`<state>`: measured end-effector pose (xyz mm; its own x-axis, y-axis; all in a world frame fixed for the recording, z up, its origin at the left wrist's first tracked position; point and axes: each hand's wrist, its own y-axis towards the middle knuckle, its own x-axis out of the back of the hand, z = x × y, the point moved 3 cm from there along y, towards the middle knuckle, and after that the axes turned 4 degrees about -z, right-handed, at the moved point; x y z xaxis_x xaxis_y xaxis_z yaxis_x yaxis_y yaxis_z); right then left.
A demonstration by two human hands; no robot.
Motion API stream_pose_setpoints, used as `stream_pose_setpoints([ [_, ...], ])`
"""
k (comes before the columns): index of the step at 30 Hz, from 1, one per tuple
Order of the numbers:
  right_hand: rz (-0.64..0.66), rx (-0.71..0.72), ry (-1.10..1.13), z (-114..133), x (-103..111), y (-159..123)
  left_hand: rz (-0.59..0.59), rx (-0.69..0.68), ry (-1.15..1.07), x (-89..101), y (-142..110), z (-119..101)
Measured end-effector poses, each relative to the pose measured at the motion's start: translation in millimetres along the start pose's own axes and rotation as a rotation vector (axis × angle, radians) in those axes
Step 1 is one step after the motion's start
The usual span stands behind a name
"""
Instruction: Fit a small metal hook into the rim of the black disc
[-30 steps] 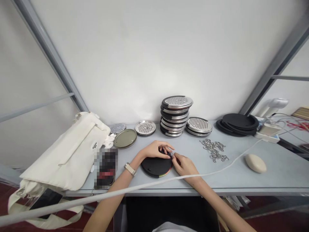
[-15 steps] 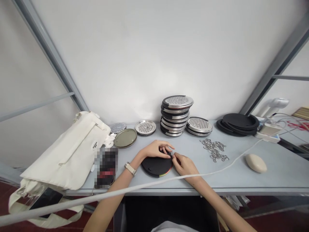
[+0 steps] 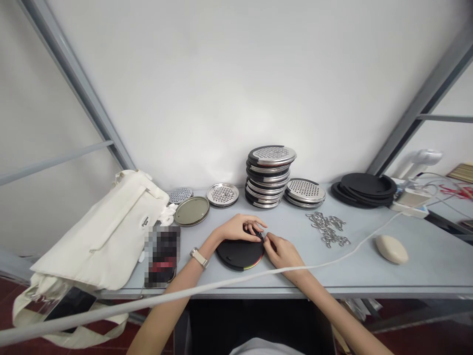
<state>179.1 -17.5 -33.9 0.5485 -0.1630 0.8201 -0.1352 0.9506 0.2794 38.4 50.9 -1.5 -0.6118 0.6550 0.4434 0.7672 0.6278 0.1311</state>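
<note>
Head view: both hands, left [image 3: 236, 228] and right [image 3: 281, 252], pinch the black disc's [image 3: 238, 253] far edge.

I see bright, even, diffuse light; the wall [image 3: 229, 74] is washed pale. Shadows under the discs [image 3: 269, 175] are soft. Faint glare on the perforated metal. Strong wide-angle bending of the frame bars at left and right edges. One pixelated patch [image 3: 161, 256] near left. Focus sharp.

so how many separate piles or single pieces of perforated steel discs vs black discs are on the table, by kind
perforated steel discs: 4 (two singles, tall stack, short stack)
black discs: 2 (one pile, one under both hands)
plain metal lid: 1
total: 7
</note>
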Motion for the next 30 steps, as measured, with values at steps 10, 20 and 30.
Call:
stream_pose_setpoints([
  [10,-0.012,-0.013,0.029,-3.1,-0.7,0.0,0.011,0.016,-0.046,-1.4,0.1,5.4],
  [20,0.018,0.042,-0.017,-3.7,-3.3,0.5,-0.008,-0.004,0.03,-0.3,0.0,-0.5],
  [30,0.021,0.069,-0.066,-2.0,-3.4,0.5,-0.006,-0.009,0.026,-0.1,-0.7,-3.4],
])
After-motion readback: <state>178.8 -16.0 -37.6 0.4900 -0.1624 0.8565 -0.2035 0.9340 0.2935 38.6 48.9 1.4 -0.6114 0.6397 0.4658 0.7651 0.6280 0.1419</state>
